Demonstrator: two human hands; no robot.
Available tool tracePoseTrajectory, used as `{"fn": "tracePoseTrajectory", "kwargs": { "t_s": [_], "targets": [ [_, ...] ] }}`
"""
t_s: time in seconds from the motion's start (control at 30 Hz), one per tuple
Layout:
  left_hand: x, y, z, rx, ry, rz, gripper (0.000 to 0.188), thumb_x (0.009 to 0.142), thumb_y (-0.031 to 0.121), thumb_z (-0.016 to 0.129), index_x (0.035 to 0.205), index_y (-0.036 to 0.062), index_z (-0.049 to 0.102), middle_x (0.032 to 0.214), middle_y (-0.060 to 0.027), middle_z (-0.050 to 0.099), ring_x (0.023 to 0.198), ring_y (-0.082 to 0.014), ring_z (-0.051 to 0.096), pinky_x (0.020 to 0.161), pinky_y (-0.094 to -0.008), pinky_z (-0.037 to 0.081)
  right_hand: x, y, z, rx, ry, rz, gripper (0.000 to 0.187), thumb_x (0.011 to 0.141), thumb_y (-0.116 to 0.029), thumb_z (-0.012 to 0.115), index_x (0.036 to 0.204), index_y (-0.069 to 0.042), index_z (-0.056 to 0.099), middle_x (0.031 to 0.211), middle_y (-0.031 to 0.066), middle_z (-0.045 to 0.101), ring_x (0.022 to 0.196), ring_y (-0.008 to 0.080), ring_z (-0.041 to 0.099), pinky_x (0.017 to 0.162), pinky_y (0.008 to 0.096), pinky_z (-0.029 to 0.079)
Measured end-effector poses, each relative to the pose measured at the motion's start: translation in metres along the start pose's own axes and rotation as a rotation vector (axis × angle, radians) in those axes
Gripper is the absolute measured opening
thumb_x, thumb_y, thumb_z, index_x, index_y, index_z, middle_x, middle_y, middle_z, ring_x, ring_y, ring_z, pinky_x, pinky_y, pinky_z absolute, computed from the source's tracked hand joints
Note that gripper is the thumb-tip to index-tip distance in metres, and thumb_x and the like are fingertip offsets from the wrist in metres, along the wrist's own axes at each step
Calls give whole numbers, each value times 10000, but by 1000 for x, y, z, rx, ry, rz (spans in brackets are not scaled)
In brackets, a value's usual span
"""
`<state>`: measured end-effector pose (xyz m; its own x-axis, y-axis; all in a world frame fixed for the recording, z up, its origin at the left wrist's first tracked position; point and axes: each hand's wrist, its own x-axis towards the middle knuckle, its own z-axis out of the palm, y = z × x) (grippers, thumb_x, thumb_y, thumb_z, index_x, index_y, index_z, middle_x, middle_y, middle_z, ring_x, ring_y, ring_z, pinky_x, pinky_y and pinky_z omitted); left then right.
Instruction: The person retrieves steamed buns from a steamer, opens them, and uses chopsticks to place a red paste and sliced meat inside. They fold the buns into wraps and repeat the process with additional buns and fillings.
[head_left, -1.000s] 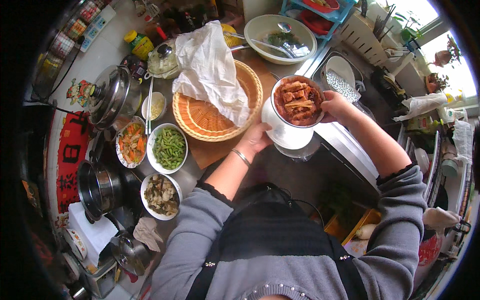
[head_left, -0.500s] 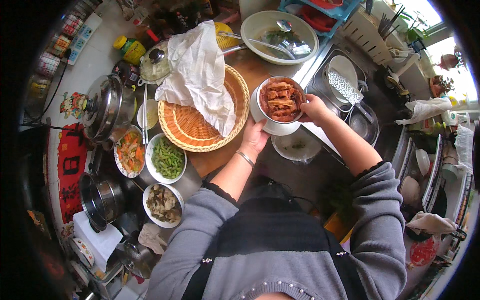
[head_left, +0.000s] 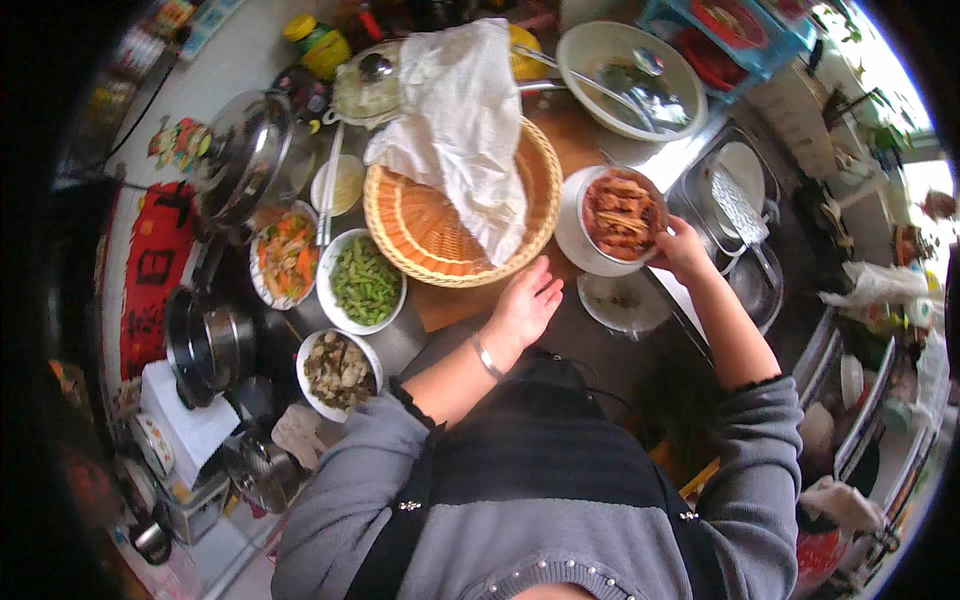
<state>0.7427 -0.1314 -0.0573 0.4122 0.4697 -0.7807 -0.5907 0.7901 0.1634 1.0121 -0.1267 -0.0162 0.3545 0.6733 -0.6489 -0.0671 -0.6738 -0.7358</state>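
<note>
My right hand [head_left: 683,245] grips the right rim of a bowl of reddish-brown sliced meat [head_left: 624,212], thumb near the food and fingers on the outside. The bowl sits on or just above a white plate [head_left: 571,228], whose left part shows beside it. Whether the two touch is hidden. Below the wicker basket [head_left: 408,215], my left hand [head_left: 525,308] is open and holds nothing, with palm turned up and fingers stretched toward the plate. A crumpled white cloth [head_left: 455,110] lies over the basket.
On the left are bowls of green beans [head_left: 366,280], mixed vegetables [head_left: 284,255] and a pale dish with dark greens [head_left: 338,370]. A large basin [head_left: 690,112] with ladles stands at the back. To the right, a cleaver [head_left: 738,205] lies over the sink. A shallow dish [head_left: 628,318] sits nearer me.
My left hand has let go of the white plate and drawn back toward me, opening. My right hand still holds the meat bowl. The whole view has shifted, with things appearing farther right.
</note>
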Motion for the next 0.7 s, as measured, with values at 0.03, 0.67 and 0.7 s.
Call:
{"fn": "tracePoseTrajectory", "kwargs": {
  "t_s": [0.03,0.67,0.7],
  "targets": [
    [-3,11,-10,-127,14,41,467,813,289,679,1162,66,463,1152,-132,483,1091,-250,478,962,-378,390,0,0,-1,16,-18,-3,391,795,-15,488,1184,4,459,956,151,606,760,248,656,610,351,580],
    [-43,176,32,305,-16,455,121,849,100,534,964,63,544,906,-55,618,829,-201,628,711,-365,559,-3,3,-3,115,-77,-28,410,758,14,470,1168,16,462,948,139,605,729,230,650,568,305,568],
    [-28,194,48,325,-11,473,112,854,99,527,957,58,542,916,-63,616,837,-210,626,722,-367,558,-5,1,-2,116,-81,-33,389,763,12,471,1151,16,470,938,136,603,724,225,646,564,307,565]
  ]
}}
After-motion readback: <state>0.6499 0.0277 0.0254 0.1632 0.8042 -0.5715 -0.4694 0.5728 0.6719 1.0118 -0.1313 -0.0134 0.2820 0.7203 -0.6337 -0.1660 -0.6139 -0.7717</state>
